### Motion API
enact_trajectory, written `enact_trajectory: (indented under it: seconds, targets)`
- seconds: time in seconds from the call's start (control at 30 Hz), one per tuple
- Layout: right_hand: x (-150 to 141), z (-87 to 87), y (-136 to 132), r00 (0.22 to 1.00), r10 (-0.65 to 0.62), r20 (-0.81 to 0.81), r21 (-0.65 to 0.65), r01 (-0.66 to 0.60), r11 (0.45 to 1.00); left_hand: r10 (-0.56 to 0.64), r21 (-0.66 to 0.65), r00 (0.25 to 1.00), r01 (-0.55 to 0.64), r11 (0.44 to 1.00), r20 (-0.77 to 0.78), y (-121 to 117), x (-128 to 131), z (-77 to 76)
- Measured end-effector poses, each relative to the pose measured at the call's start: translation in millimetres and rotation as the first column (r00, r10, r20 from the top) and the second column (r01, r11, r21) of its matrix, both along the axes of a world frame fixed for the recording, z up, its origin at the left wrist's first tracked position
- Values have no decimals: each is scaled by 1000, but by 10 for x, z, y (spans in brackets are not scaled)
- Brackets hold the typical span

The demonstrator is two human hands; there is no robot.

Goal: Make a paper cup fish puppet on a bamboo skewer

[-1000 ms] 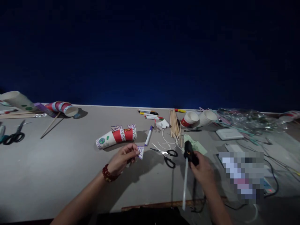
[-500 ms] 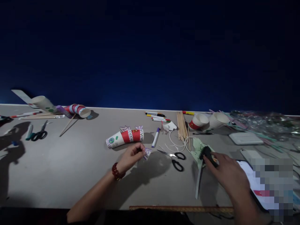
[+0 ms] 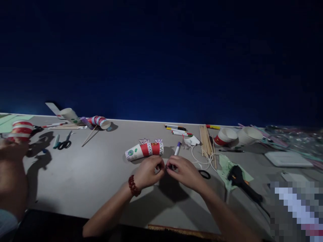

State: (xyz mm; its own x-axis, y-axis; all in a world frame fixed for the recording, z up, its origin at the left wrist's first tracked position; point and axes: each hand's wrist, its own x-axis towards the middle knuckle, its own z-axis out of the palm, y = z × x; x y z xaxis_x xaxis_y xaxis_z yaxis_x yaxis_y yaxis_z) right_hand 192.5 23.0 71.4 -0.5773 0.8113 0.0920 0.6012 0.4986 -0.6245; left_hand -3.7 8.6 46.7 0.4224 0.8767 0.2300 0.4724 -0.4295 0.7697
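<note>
My left hand [image 3: 149, 172], with a dark red bead bracelet on its wrist, is closed in a pinch. Facing it, my right hand [image 3: 185, 172] is pinched too, the fingertips of both almost meeting. Between them is a small paper cutout [image 3: 168, 166] with purple lines, mostly hidden by the fingers. Just behind my left hand lies a joined paper-cup tube [image 3: 145, 150], white and red, with zigzag edging and paper spikes on top. A purple-capped marker [image 3: 177, 148] and partly covered scissors [image 3: 204, 174] are near my right hand.
A black glue gun [image 3: 241, 183] rests on green paper [image 3: 223, 164] at right. Behind are wooden sticks [image 3: 205, 139], markers [image 3: 181, 133], white cord [image 3: 194, 156] and paper cups [image 3: 248, 137]. At far left, another person's hand [image 3: 12, 151] is at a red-striped cup [image 3: 21, 129].
My right hand has let go of the glue gun and come over to my left hand at the paper cutout. The view has shifted left, bringing in another person's hand and cup.
</note>
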Motion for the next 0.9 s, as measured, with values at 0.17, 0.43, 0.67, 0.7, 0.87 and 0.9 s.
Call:
enact_trajectory:
  seconds: [0.17,0.43,0.67,0.7,0.87,0.9]
  targets:
    - [30,-266,231,902,-286,-323,-306,186,934,97,96,995,-100,990,37,127,-243,85]
    - [-61,-671,564,602,-622,-501,-502,383,775,505,426,859,-428,797,-82,443,-865,-122]
    - [-128,-758,619,559,-650,-514,-544,373,752,501,396,804,-367,841,-319,471,-987,-394]
    - [-129,-766,622,561,-651,-511,-552,366,749,500,400,796,-358,844,-341,471,-981,-407]
    - [-156,-828,623,564,-658,-500,-580,346,737,453,369,784,-307,877,-425,479,-932,-442]
    - [-166,-842,622,562,-658,-501,-581,345,737,447,363,783,-302,881,-433,481,-923,-448]
